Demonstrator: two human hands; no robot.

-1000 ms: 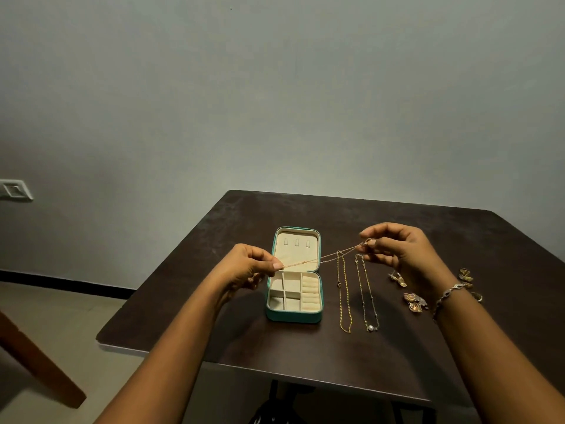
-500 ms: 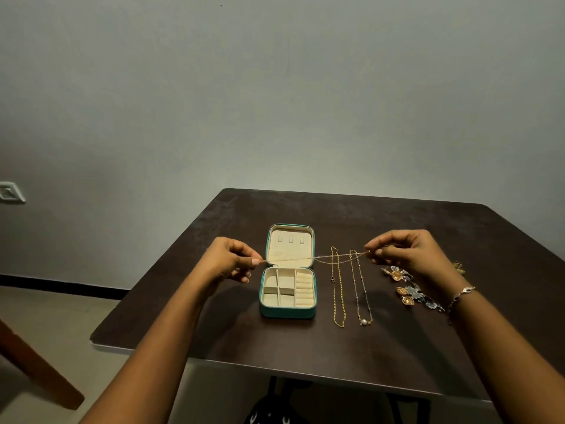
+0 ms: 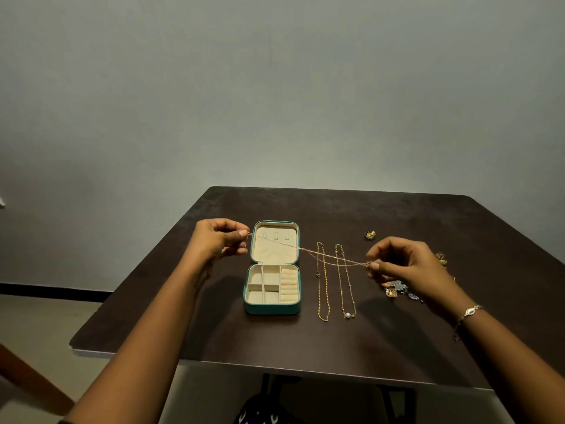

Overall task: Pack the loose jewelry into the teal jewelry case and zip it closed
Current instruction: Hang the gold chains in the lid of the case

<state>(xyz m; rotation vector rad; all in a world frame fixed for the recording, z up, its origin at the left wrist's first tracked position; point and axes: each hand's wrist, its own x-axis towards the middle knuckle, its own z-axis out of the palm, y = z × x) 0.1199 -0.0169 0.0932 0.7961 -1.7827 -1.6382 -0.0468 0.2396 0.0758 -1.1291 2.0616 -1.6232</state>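
Note:
The teal jewelry case [image 3: 272,308] lies open on the dark table, its cream lid flat behind the divided tray. A thin gold chain [image 3: 305,249] is stretched taut above the lid, running from left to right. My left hand [image 3: 218,240] pinches one end just left of the lid. My right hand [image 3: 403,264] pinches the other end, lower and to the right. Two gold necklaces lie straight on the table right of the case: a plain one [image 3: 323,283] and one with a pearl [image 3: 345,283]. Earrings [image 3: 394,287] sit partly hidden under my right hand.
A small dark and gold earring [image 3: 370,235] lies farther back on the table [image 3: 336,341]. More gold pieces [image 3: 441,258] sit behind my right wrist. A grey wall rises beyond the table's far edge. A wooden leg [image 3: 27,381] shows at the lower left.
My left hand moved up and back to the lid's far left corner. My right hand moved right and down, so the chain now slants across the lid and both necklaces.

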